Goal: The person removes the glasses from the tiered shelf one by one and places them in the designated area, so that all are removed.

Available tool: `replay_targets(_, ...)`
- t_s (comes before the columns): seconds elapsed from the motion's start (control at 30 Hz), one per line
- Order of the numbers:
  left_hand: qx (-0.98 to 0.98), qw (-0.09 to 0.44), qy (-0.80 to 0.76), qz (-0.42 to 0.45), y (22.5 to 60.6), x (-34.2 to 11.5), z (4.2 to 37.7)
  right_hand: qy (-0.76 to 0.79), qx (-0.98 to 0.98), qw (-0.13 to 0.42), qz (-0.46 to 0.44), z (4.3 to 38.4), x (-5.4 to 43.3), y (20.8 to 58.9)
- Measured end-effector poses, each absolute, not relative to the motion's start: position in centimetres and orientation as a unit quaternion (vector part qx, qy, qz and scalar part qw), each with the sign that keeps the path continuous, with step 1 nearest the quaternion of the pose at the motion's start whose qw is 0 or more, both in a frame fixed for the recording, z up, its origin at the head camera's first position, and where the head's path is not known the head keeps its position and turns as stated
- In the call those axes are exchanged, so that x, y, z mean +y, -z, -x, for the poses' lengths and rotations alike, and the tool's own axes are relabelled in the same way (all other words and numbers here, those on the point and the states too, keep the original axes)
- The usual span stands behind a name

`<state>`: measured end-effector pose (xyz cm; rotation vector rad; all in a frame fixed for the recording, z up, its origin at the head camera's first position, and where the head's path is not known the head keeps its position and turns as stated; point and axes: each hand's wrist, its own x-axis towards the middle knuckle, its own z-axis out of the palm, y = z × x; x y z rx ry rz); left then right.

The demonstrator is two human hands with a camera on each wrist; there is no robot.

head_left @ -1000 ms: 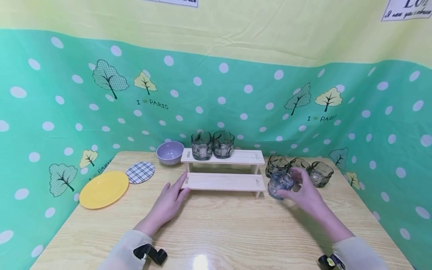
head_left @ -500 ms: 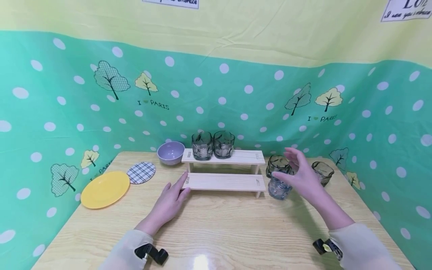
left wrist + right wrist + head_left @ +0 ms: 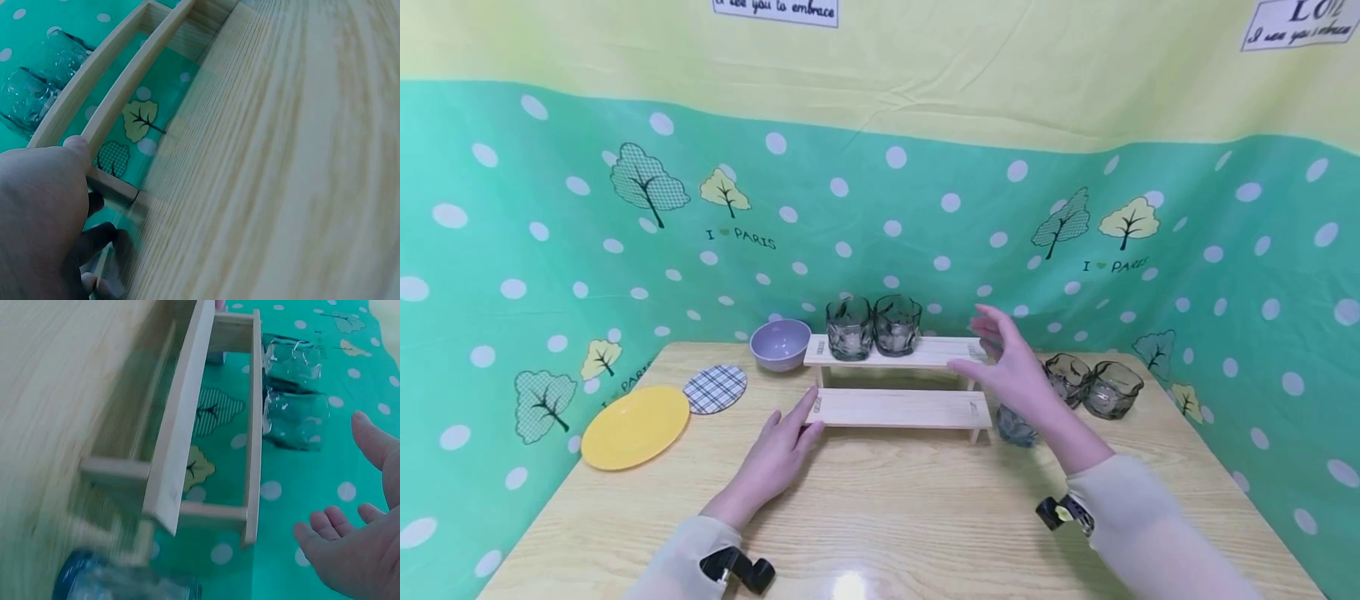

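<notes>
Touching the lower left end of the wooden rack (image 3: 895, 408), the left hand (image 3: 778, 460) lies with fingers extended; light contact there should keep the rack from shifting. The right hand (image 3: 1013, 362), fingers parted and holding nothing, hovers near the right end of the upper board (image 3: 936, 352); a high, slow path should clear the bluish glass (image 3: 1015, 428) just beside the rack and the two smoky glasses (image 3: 897, 327) standing on top.

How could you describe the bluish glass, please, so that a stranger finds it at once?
Find the wooden two-step rack on the table. Beside the right end of its lower step, partly behind the right forearm, is the bluish glass. Its blue tint sets it apart from the smoky grey glasses nearby.
</notes>
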<state>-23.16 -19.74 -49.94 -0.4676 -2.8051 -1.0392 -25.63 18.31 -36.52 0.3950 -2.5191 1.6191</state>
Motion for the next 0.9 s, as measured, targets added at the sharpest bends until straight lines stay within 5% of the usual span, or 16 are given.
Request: replay_targets(0.9,-0.924,0.062,0.343,0.156,50.2,-19.7,23.2,-0.566,-0.811,0.056,-0.140,30.8,11.1,37.0)
